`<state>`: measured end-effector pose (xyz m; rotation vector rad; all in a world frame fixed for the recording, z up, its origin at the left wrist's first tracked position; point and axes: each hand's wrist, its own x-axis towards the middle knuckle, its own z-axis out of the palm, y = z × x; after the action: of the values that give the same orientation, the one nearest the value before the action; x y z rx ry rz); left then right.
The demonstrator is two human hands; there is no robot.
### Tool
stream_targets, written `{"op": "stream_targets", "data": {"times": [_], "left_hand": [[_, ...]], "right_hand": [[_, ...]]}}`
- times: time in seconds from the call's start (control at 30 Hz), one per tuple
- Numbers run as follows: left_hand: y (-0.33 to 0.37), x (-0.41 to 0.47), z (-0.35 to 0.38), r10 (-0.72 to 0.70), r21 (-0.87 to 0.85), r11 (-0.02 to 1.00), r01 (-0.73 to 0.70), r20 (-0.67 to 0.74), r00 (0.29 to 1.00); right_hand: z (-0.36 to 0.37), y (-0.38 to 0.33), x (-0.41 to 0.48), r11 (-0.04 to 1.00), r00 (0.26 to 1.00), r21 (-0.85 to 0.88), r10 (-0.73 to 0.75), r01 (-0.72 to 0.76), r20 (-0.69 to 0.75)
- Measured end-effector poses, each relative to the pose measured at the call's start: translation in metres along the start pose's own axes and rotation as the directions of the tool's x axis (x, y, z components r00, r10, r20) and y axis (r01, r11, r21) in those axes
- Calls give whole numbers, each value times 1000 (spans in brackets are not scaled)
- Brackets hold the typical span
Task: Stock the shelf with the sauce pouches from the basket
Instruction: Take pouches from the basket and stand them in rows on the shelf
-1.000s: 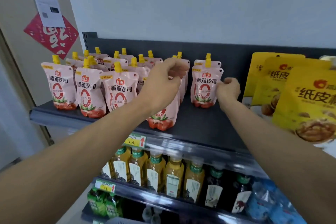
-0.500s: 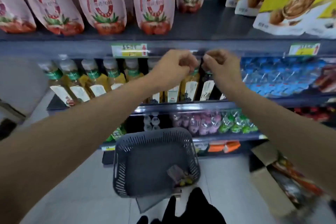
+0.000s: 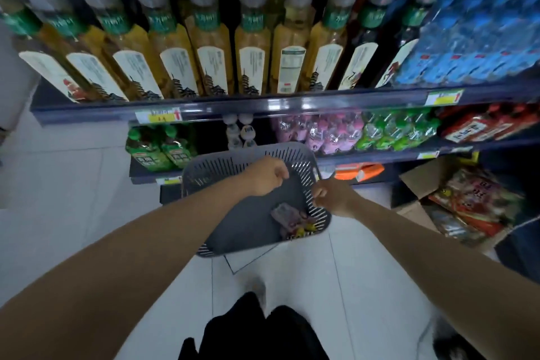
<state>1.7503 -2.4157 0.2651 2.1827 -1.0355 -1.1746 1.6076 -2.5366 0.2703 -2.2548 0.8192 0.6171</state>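
On your left the white tiled floor (image 3: 73,184) runs under the shelving. The bottle shelf (image 3: 263,104) carries a row of yellow bottles (image 3: 210,47) with grey caps, then dark bottles (image 3: 365,50), then blue packs (image 3: 473,38). Below it, left to right, stand green bottles (image 3: 157,146), small white bottles (image 3: 239,131), pink packs (image 3: 321,133), green packs (image 3: 394,131) and red packets (image 3: 482,126). An orange pack (image 3: 359,171) lies lower down, and at far right a cardboard box (image 3: 415,184) holds more red packets.

The grey slotted basket (image 3: 210,172) sits on the floor straight ahead of you, in front of the shelving. Your left grip (image 3: 267,177) hangs over its far half, fingers curled in, with nothing visible in it. Your right grip (image 3: 336,197) is over the basket's right rim, fingers likewise curled and holding nothing you can see. The two grips are near each other but apart. The sauce pouches (image 3: 287,213) lie on the basket's bottom in its near right corner, against the right wall, with yellow caps (image 3: 304,231) at their near end. They are closer to you than both grips, nearer the right one, touching neither.

The yellow bottles bear white labels with a dark pagoda drawing and green neck bands; the characters are too blurred to read. A yellow-and-white price tag (image 3: 159,117) sits on the shelf rail, its digits unreadable.
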Motion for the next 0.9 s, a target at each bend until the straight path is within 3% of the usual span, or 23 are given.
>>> {"op": "stream_targets", "data": {"times": [0.23, 0.5, 0.63, 0.7, 0.9], "left_hand": [[-67, 32, 73, -98, 70, 993, 93, 65, 993], [-113, 72, 145, -99, 231, 969, 84, 50, 994], [-125, 89, 164, -3, 415, 910, -2, 12, 1000], [-126, 95, 169, -55, 395, 919, 12, 97, 994], [-129, 109, 177, 26, 434, 897, -80, 128, 991]], "right_hand": [[37, 31, 27, 997, 1000, -79, 8, -10, -28], [65, 56, 43, 995, 999, -104, -15, 11, -36], [72, 65, 53, 995, 995, -84, -60, 53, -79], [75, 67, 58, 995, 992, -66, -76, 70, -96], [79, 72, 69, 996, 991, 11, -85, 87, -99]]}}
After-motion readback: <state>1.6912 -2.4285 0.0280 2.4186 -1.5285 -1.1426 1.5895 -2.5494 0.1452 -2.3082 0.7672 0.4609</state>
